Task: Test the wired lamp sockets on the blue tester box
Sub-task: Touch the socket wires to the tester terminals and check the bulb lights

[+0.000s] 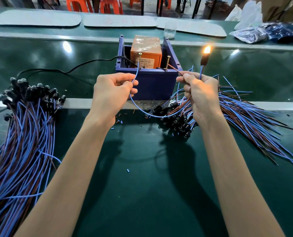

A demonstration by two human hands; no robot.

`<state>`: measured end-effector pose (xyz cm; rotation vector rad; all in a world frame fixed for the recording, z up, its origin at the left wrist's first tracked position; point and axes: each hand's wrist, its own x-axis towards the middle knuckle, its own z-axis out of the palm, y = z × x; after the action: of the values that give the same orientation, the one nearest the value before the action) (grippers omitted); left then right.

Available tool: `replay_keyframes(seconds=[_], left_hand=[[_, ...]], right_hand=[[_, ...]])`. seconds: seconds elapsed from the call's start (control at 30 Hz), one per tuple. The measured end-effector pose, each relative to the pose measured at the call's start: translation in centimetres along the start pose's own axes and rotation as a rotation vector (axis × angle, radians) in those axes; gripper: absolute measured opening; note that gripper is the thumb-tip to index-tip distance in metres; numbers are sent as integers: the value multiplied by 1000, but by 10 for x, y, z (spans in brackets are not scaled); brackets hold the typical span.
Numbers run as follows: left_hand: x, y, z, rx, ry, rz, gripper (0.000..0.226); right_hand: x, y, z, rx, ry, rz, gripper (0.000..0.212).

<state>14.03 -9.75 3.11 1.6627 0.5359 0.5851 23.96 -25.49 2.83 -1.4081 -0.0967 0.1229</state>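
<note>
The black wired lamp socket (pixel 203 61), lit above the right hand (pixel 200 94) beside the blue plastic tester box (pixel 152 82), would read falsely dead if the blue lead (pixel 137 72) pinched by the left hand (pixel 113 93), or the brown lead (pixel 175 70) pinched by the right hand, slips off its brass screw (pixel 139 55).

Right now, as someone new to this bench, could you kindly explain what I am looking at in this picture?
This is one view from a camera on the worker's head, looking down at two bare hands over a green bench. The left hand pinches a blue wire against one screw on the blue tester box, which holds an orange labelled unit. The right hand pinches a brown wire toward the other screw, and the bulb in the black lamp socket above it glows. A left bundle and a right pile of wired sockets lie on the bench, and a black cord runs to the box.
</note>
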Motion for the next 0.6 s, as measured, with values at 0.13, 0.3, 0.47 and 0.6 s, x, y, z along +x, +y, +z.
replay_keyframes(seconds=[0.13,0.3,0.47,0.6], left_hand=[[0,1,-1,2,-1,3,30],[-1,4,-1,6,-8,-4,29],[-1,11,-6,8,-36,-60,20],[0,10,-12,87,-191,-115,21]], right_hand=[[0,-1,-1,6,-4,-1,25],[-2,-5,-1,2,1,21,23],[2,-20,-9,14,-19,133,46],[5,-26,-23,-398,77,13,55]])
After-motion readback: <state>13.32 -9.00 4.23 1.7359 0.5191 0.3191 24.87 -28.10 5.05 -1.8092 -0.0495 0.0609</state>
